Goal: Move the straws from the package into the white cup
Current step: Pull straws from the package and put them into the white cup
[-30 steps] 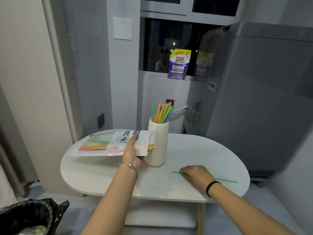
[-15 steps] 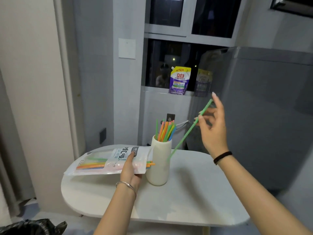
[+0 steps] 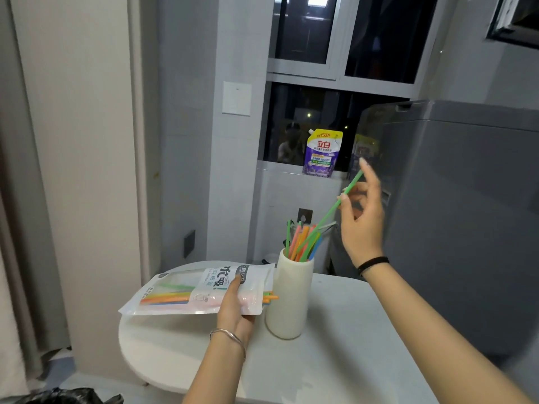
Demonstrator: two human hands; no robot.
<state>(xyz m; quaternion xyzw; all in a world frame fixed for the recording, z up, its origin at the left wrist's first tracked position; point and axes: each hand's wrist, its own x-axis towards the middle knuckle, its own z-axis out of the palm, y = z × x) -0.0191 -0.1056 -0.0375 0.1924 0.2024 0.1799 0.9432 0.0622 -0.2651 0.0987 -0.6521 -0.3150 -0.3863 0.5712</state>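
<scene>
A tall white cup point(image 3: 287, 301) stands on the white oval table point(image 3: 335, 345) with several coloured straws point(image 3: 300, 240) upright in it. My right hand point(image 3: 361, 217) is raised above and to the right of the cup, pinching a green straw point(image 3: 329, 214) near its top end. The straw slants down to the left and its lower end is inside the cup's mouth. My left hand point(image 3: 233, 307) grips the clear straw package point(image 3: 192, 293) near its open right end, just left of the cup. Orange and yellow straws poke out of the package's opening.
A grey washing machine point(image 3: 455, 223) stands close behind and to the right of the table. A purple detergent pouch point(image 3: 322, 153) sits on the window sill. A black rubbish bag point(image 3: 67, 396) lies on the floor at the lower left. A wall rises at the left.
My right hand picked the green straw off the table, lifted it, then carried it left so its lower end now sits in the cup. The left hand still grips the package.
</scene>
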